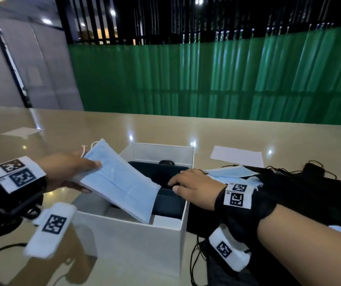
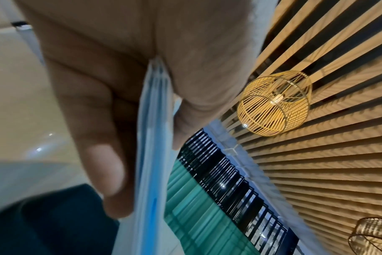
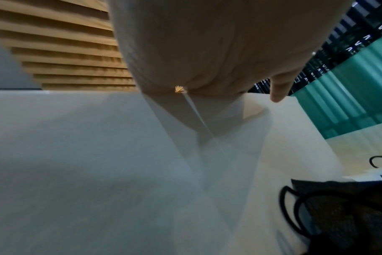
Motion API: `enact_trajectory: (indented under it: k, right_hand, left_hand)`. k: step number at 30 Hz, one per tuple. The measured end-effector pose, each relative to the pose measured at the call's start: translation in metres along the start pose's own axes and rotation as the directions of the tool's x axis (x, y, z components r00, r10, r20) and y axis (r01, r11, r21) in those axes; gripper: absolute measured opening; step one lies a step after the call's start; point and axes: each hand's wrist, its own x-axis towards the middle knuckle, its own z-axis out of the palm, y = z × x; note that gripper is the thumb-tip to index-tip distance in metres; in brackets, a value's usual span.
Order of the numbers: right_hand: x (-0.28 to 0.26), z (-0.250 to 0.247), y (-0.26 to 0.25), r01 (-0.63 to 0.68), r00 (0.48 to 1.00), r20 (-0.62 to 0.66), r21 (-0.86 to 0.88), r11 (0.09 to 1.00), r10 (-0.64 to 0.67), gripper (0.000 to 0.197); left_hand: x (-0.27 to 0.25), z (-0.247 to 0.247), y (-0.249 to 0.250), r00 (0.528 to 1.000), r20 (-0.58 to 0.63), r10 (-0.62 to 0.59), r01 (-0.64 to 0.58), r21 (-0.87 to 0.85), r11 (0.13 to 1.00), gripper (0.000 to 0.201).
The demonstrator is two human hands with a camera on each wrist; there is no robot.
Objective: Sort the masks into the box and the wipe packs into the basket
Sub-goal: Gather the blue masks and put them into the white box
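My left hand [image 1: 68, 172] pinches a stack of light blue masks [image 1: 120, 182] between thumb and fingers [image 2: 103, 155]. The stack tilts down to the right, its lower end dipping into the open white box [image 1: 136, 244]. Dark masks [image 1: 165, 205] lie inside the box. My right hand [image 1: 194, 186] lies over the box's right wall [image 3: 98, 155], its fingers straight and resting on the dark masks. A pile of black masks [image 1: 289, 186] with a few blue masks [image 1: 231, 172] sits on the table right of the box. No wipe pack or basket is in view.
The glossy beige table [image 1: 165, 129] holds a white sheet [image 1: 237, 155] behind the pile and another white sheet [image 1: 21, 132] at far left. Black ear loops [image 1: 194, 263] trail off the pile near the front edge. A black cable [image 1: 0, 248] runs at front left.
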Motion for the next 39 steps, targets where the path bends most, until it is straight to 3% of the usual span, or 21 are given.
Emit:
enact_trajectory:
  k: [7, 9, 12, 17, 20, 23, 25, 27, 28, 34, 37, 39]
  right_hand:
    - [-0.001, 0.002, 0.001, -0.022, 1.0, 0.014, 0.111, 0.994, 0.021, 0.036]
    - [0.0, 0.003, 0.002, -0.027, 1.0, 0.015, 0.119, 0.993, 0.026, 0.036]
    - [0.0, 0.004, 0.003, -0.03, 0.999, 0.015, 0.13, 0.991, 0.028, 0.035]
    - [0.0, 0.004, 0.003, -0.035, 0.999, 0.016, 0.146, 0.989, 0.033, 0.036]
    - [0.0, 0.005, 0.004, -0.034, 0.999, 0.018, 0.147, 0.989, 0.032, 0.036]
    - [-0.002, 0.004, 0.002, -0.04, 0.999, 0.019, 0.151, 0.988, 0.037, 0.036]
    - [-0.003, 0.003, 0.001, -0.041, 0.999, 0.01, 0.154, 0.987, 0.04, 0.036]
    - [-0.003, 0.004, 0.001, -0.044, 0.999, 0.002, 0.153, 0.987, 0.044, 0.035]
    - [-0.003, 0.004, 0.001, -0.045, 0.999, -0.001, 0.153, 0.987, 0.045, 0.035]
    - [0.0, 0.006, 0.003, -0.034, 0.999, -0.007, 0.156, 0.987, 0.035, 0.035]
    - [0.002, 0.007, 0.004, -0.024, 0.999, -0.025, 0.159, 0.987, 0.029, 0.035]
    - [0.002, 0.008, 0.003, -0.028, 0.999, -0.034, 0.169, 0.985, 0.034, 0.035]
  left_hand:
    - [-0.004, -0.001, -0.003, 0.999, 0.011, -0.038, 0.039, -0.1, 0.994, 0.008]
    - [-0.004, 0.003, -0.007, 0.999, 0.015, -0.039, 0.039, -0.016, 0.999, 0.01]
    - [-0.007, 0.011, -0.014, 0.993, 0.097, -0.061, 0.048, 0.124, 0.991, 0.028]
    - [-0.009, 0.018, -0.01, 0.981, 0.19, -0.045, 0.047, -0.008, 0.999, 0.048]
    - [-0.014, 0.021, -0.004, 0.977, 0.211, -0.019, 0.026, -0.029, 0.999, 0.047]
    - [-0.017, 0.026, -0.003, 0.972, 0.224, -0.076, 0.038, 0.169, 0.985, 0.052]
    - [-0.015, 0.03, -0.008, 0.969, 0.214, -0.122, 0.008, 0.467, 0.884, 0.064]
    - [-0.014, 0.035, -0.014, 0.974, 0.19, -0.121, -0.061, 0.738, 0.672, 0.075]
    - [-0.015, 0.038, -0.015, 0.973, 0.196, -0.124, -0.082, 0.789, 0.609, 0.077]
    - [-0.024, 0.051, 0.003, 0.966, 0.228, -0.122, -0.152, 0.882, 0.447, 0.052]
    - [-0.028, 0.052, 0.021, 0.967, 0.245, -0.073, -0.187, 0.874, 0.448, 0.042]
    - [-0.028, 0.053, 0.035, 0.964, 0.264, -0.035, -0.211, 0.836, 0.506, 0.036]
